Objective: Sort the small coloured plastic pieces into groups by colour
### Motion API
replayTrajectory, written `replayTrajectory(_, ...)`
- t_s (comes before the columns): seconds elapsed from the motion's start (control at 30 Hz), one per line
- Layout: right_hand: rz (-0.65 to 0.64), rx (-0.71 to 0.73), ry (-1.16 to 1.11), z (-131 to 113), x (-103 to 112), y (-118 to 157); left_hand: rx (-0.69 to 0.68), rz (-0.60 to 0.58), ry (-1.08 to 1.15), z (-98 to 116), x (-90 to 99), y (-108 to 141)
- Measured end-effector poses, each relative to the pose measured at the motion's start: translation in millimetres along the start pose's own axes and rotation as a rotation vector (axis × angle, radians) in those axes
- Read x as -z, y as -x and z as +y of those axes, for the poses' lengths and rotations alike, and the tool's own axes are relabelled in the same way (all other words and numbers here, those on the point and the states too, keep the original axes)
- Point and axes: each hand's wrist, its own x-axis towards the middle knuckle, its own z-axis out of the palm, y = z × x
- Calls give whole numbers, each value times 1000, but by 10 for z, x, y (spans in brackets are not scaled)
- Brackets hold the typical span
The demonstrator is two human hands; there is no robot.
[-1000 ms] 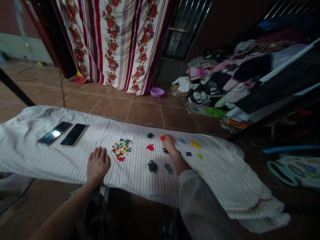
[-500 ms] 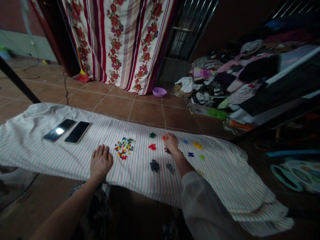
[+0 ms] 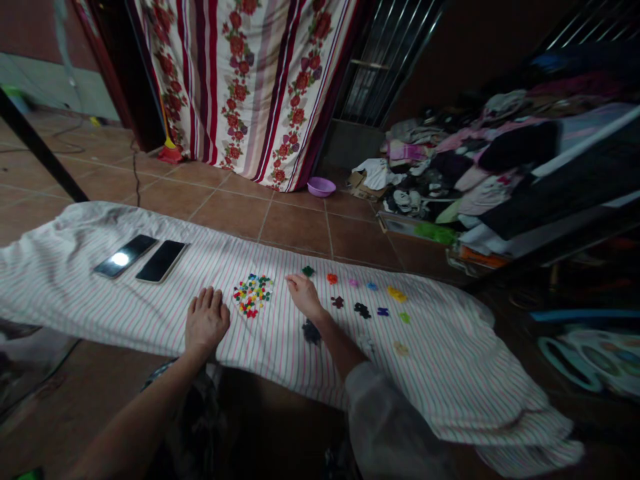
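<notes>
Between the long edges of the table (image 3: 450, 373), mixed pieces (image 3: 253, 295), seemingly light, stiff and best pinched by their sides, are lying between the open left hand (image 3: 207, 320) and the bunched right hand (image 3: 304, 295), its contents unclear.

On the cloth (image 3: 450, 393), two smartphones (image 3: 162, 261) lie left of the scattered pieces (image 3: 253, 301), small clusters (image 3: 363, 311) to the right.

A loose, plain grey sleeve (image 3: 387, 407) covers the right arm up to the bare wrist; the left forearm (image 3: 145, 407) is bare. Dark legwear (image 3: 195, 417) shows paler mottling, its finer details lost in shadow.
</notes>
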Motion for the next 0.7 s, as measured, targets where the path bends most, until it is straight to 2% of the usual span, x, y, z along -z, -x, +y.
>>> replayTrajectory(0.2,70,-23,-118,-265,-495,32,-15,17,-33,-19,-30,4)
replayTrajectory(0.33,88,-75,-90,-347,-716,9,-24,27,-67,-24,-50,8)
replayTrajectory(0.5,70,-18,-49,-452,-863,-51,-26,30,-49,-29,-64,14)
replayTrajectory(0.7,22,65,-66,-627,-923,-3,-20,41,-24,-27,-66,10)
